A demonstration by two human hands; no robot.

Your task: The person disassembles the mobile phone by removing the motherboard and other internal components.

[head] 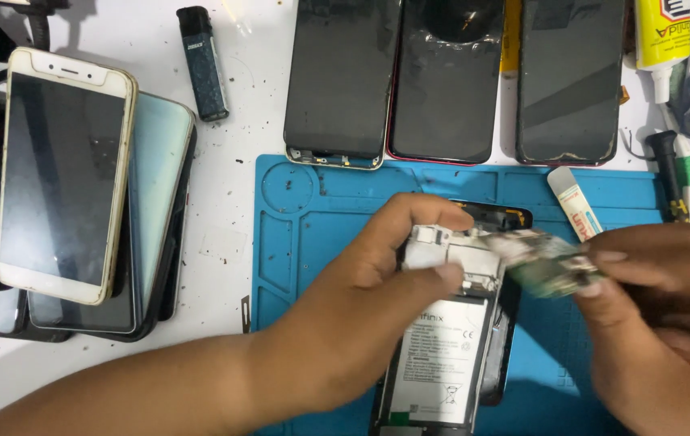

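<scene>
Between the right hand's fingers [603, 270] sat a small green circuit board [551, 265], pinched at its right end by thumb and forefinger, blurred but clearly gripped. Its long axis ran left to right, tilted slightly down toward the right, so its free end pointed back at the opened phone [450, 339] it hung just above. That phone lay on its face with the back cover off, long axis running toward and away from the person, the white battery [442, 355] filling its lower half. The left hand [361, 323] clasped the phone's top left edge, forefinger curled over the upper frame and thumb pressed on the silver shield plate [434, 250], so those fingers were closed on the phone body. The board lay just right of the phone's upper end, touching or nearly touching the frame; the blur kept me from telling which. The right hand [660, 323] was the nearer to the board, the left held the phone itself. Under the phone spread a blue repair mat [296, 242]. Beyond the phone, three dark handsets [450, 81] lay in a row on the white surface [232, 161], and far left of the phone stood a stack of handsets [79, 186].
</scene>
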